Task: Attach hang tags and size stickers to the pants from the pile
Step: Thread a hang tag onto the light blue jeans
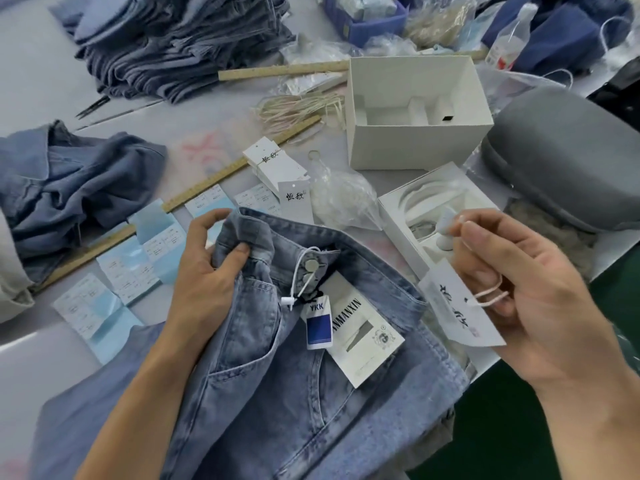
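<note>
Light blue denim pants [294,393] lie in front of me, waistband away from me. My left hand [207,268] grips the waistband at its left end, thumb on top of the fabric. Two tags, a white branded card [363,337] and a blue-and-white YKK tag [318,323], hang from a white plastic loop [298,275] at the fly buttons. To the right, above the pants, my right hand [512,289] pinches a white hang tag [460,315] by its pale string. A stack of hang tags [273,164] and sheets of size stickers [138,268] lie beyond the waistband.
A tall pile of folded jeans [180,46] sits at the back left and crumpled denim [69,188] at the left. Two wooden rulers [214,181] cross the table. A white open box [415,109], a grey case [571,168] and a bundle of strings [298,109] stand behind.
</note>
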The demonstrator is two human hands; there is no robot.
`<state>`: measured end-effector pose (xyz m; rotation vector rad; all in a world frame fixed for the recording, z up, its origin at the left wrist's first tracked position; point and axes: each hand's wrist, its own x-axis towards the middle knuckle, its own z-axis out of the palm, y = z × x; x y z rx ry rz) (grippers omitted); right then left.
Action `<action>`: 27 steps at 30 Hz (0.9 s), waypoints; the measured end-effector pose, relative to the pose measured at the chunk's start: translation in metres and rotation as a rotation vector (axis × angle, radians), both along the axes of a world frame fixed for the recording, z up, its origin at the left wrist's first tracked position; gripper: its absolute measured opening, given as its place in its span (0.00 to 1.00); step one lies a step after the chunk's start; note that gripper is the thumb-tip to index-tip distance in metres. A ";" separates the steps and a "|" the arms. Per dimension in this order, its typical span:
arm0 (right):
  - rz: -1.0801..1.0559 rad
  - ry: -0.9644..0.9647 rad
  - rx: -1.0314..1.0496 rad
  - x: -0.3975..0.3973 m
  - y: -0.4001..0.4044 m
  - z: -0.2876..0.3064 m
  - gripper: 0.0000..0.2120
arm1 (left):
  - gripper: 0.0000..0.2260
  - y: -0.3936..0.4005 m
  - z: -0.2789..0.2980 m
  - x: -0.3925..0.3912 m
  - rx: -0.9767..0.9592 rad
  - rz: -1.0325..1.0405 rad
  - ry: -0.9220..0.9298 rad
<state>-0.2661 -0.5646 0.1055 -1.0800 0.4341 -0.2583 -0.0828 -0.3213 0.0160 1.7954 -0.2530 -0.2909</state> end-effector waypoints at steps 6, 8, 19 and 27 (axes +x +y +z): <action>0.193 -0.218 0.256 0.003 0.013 0.011 0.07 | 0.30 0.000 -0.001 0.001 0.504 -0.227 -0.552; 0.223 -0.226 0.353 0.012 0.020 -0.001 0.03 | 0.26 -0.004 -0.001 0.000 0.507 -0.308 -0.589; 0.032 0.305 -0.385 0.045 0.057 -0.092 0.05 | 0.19 -0.020 -0.003 -0.020 0.479 -0.463 -0.676; -0.079 0.314 -0.409 0.054 0.056 -0.091 0.06 | 0.12 -0.029 -0.006 -0.015 0.418 -0.389 -0.669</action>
